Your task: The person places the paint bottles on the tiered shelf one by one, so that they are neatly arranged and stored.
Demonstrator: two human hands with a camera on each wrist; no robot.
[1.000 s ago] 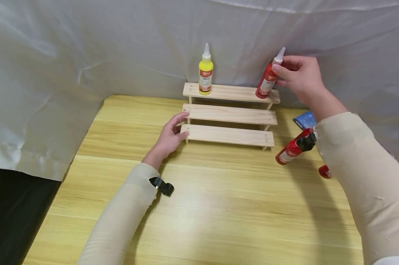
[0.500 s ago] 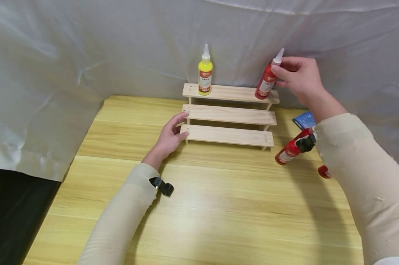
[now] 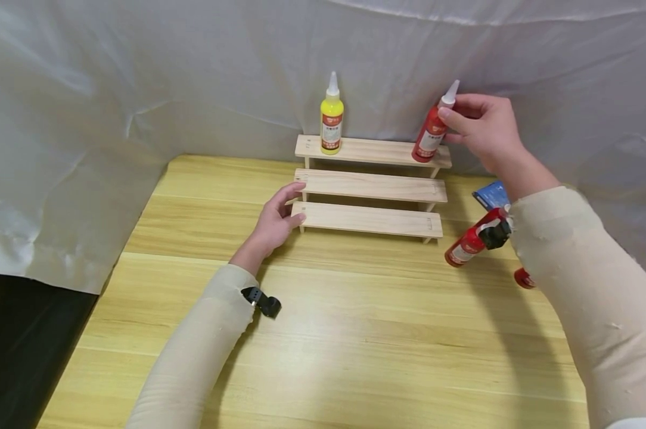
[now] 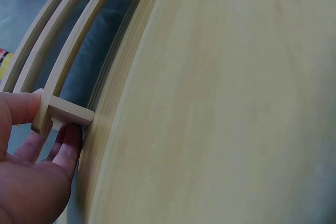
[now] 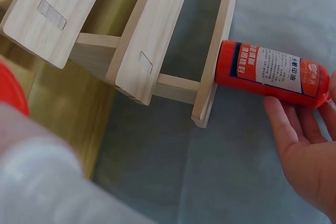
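Observation:
A three-tier wooden display rack (image 3: pixel 371 185) stands at the back of the table. My left hand (image 3: pixel 275 219) grips its left end, thumb on the lowest shelf; in the left wrist view the fingers (image 4: pixel 68 150) curl beneath that shelf. On the right end of the top shelf is a red bottle (image 3: pixel 430 138) with a white pointed cap, leaning slightly right. My right hand (image 3: pixel 486 128) pinches it near the neck. The right wrist view shows the base of the red bottle (image 5: pixel 273 72) right at the top shelf. A yellow bottle (image 3: pixel 331 124) stands upright on that shelf's left end.
More red bottles (image 3: pixel 464 247) stand on the table (image 3: pixel 355 333) to the right, partly hidden by my right sleeve. Behind them lies a blue packet (image 3: pixel 493 195). A grey cloth (image 3: pixel 237 71) hangs close behind the rack.

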